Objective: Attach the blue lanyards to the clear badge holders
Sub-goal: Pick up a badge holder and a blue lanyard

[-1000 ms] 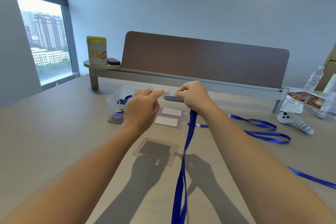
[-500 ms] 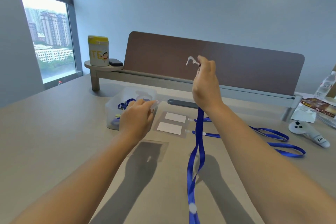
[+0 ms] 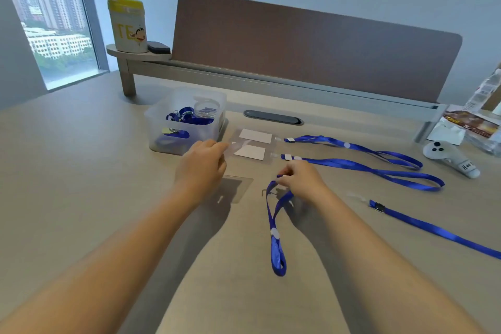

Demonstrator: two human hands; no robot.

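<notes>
My left hand pinches a clear badge holder by its corner, just above the table. My right hand grips the clip end of a blue lanyard, whose loop lies on the table toward me. Two badge holders with white cards lie beyond, each joined to a blue lanyard. An empty clear holder lies flat under my left hand. Another loose lanyard lies at the right.
A clear plastic bin with more blue lanyards stands left of the cards. A brown desk divider runs along the back, with a yellow-lidded can on its shelf. A white controller and packets lie far right.
My right hand has come down from head height to the table with the lanyard's clip end. My left hand moved right from the bin, holding a clear holder.
</notes>
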